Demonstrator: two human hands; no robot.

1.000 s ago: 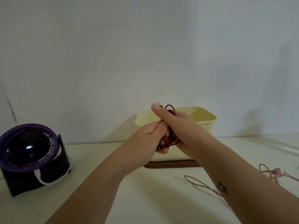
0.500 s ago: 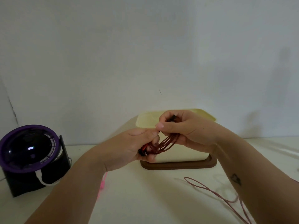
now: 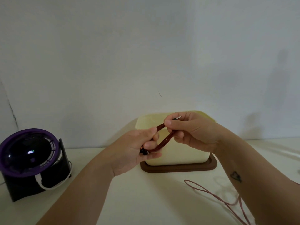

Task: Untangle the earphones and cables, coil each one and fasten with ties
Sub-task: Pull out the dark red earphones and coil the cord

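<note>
Head view: both hands are raised over the table (image 3: pixel 129 200), in front of the cream box (image 3: pixel 186 155) at its back edge. The left hand (image 3: pixel 134 150) curls thumb and fingers round one end of the folded dark red earphone cable (image 3: pixel 164 140) (black earbuds (image 3: pixel 143 152) poke out by its fingers). The right hand (image 3: pixel 194 132) pinches the other end, the metal plug (image 3: pixel 178 118) sticking out past its thumb. A pink cable (image 3: pixel 211 193) lies loose toward the table's right near corner; a purple-rimmed fan (image 3: pixel 27 153) stands at its left edge.

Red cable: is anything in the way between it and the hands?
Nothing visible. The left hand and the right hand each hold an end of the coiled red cable, up in front of the cream box.
</note>
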